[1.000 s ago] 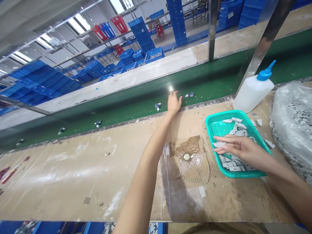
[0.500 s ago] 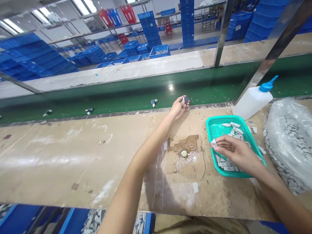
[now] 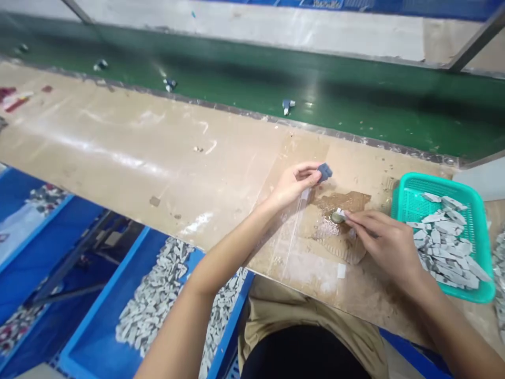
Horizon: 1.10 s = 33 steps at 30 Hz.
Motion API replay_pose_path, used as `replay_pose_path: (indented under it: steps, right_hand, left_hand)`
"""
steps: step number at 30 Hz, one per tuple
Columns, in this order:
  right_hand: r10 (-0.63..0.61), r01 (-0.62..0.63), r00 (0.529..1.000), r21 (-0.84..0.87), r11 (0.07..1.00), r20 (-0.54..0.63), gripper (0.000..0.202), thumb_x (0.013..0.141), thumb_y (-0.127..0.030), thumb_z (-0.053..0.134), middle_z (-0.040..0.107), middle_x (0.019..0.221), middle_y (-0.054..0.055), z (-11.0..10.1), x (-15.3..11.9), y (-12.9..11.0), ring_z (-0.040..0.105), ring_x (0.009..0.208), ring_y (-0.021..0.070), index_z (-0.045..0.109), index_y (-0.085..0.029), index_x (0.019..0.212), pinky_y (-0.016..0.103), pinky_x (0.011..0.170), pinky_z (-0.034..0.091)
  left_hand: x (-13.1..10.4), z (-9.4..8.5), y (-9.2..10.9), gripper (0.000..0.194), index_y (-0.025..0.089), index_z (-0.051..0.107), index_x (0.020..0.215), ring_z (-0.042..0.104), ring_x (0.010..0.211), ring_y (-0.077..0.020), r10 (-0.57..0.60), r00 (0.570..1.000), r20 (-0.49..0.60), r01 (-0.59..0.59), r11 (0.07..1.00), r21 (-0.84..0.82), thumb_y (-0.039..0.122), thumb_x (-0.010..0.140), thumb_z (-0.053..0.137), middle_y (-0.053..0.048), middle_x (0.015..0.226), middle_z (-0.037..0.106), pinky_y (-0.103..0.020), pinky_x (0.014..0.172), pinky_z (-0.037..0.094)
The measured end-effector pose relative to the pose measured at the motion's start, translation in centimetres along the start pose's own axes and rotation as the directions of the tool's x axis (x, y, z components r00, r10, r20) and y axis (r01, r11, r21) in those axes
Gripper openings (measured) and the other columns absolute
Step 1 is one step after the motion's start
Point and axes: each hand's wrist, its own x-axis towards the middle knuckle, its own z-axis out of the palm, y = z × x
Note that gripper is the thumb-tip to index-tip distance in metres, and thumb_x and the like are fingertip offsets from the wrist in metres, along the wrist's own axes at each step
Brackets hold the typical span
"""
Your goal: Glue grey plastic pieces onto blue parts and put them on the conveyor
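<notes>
Between the thumb and fingers of my left hand (image 3: 295, 183) is a small dark blue-grey plastic piece (image 3: 325, 172), raised above the cardboard-covered table. My right hand (image 3: 384, 239) pinches a small white piece (image 3: 341, 212) right at a little round cap (image 3: 336, 217), which lies on a wet, torn cardboard patch (image 3: 347, 247). Whether the white piece touches the cap, I cannot tell. Beside my right hand a green plastic basket (image 3: 406, 197) holds many light grey pieces (image 3: 445, 237).
Beyond the table runs a green conveyor belt (image 3: 236, 79) carrying several joined blue-and-white pieces, one (image 3: 288, 106) nearest my hands. Below the table's near edge stand blue crates (image 3: 98, 321) with grey pieces. A metal post (image 3: 477, 39) rises at the far right.
My view has tilted down and left. The left hand has drawn back from the belt's edge with the blue-grey piece. My right hand has carried its white piece from over the basket to the cap.
</notes>
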Motion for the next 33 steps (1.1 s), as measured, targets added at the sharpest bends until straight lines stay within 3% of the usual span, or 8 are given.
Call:
replay_pose_path:
  steps: [7,17,23,28,33]
  right_hand:
    - [-0.129,0.144,0.988,-0.207,0.968,0.085,0.024,0.097,-0.014,0.057,0.077,0.099,0.007,0.0,0.0,0.1,0.074,0.085,0.0162,0.076,-0.016,0.111,0.024,0.077,0.059]
    - [-0.142,0.179,0.977,-0.246,0.953,0.160,0.024,0.099,-0.015,0.057,0.076,0.100,0.005,0.0,0.0,-0.1,0.073,0.086,0.0155,0.074,-0.019,0.115,0.023,0.073,0.057]
    - [-0.057,0.075,0.995,-0.226,0.971,0.084,0.037,0.097,-0.015,0.060,0.076,0.106,0.002,-0.5,-0.2,-0.4,0.073,0.090,0.0182,0.068,-0.034,0.128,0.028,0.074,0.058]
    - [0.001,0.006,0.999,-0.163,0.987,0.044,0.041,0.095,-0.015,0.062,0.075,0.107,0.002,-0.8,-0.1,-0.5,0.072,0.092,0.0204,0.067,-0.037,0.129,0.032,0.075,0.058]
    - [0.047,-0.043,0.998,-0.079,0.996,0.043,0.038,0.095,-0.014,0.063,0.074,0.103,0.002,-0.6,0.0,-0.6,0.071,0.088,0.0185,0.070,-0.035,0.125,0.031,0.073,0.058]
  left_hand:
    - [0.4,-0.5,-0.1,0.046,0.015,0.072,0.105,0.072,0.089,-0.0170,-0.032,0.998,0.045,0.033,0.999,-0.006,0.042,0.070,0.087,-0.007,0.096,0.077,-0.030,0.086,0.056]
    - [-0.1,0.5,0.6,0.034,0.011,0.069,0.106,0.072,0.101,-0.0197,-0.108,0.994,-0.004,0.108,0.991,0.085,0.030,0.080,0.080,-0.008,0.099,0.075,-0.031,0.093,0.056]
    - [-0.3,0.5,0.7,0.031,0.010,0.066,0.098,0.073,0.092,-0.0198,-0.077,0.997,-0.027,0.079,0.995,0.060,0.024,0.076,0.084,-0.005,0.089,0.072,-0.033,0.088,0.057]
    - [-0.6,0.8,0.5,0.028,0.011,0.066,0.100,0.071,0.100,-0.0215,-0.049,0.998,-0.034,0.051,0.996,0.070,0.021,0.078,0.081,-0.006,0.094,0.071,-0.035,0.094,0.055]
    - [-1.0,1.4,0.3,0.028,0.013,0.067,0.100,0.072,0.091,-0.0180,-0.078,0.996,-0.040,0.080,0.994,0.069,0.023,0.077,0.080,-0.006,0.097,0.074,-0.033,0.090,0.057]
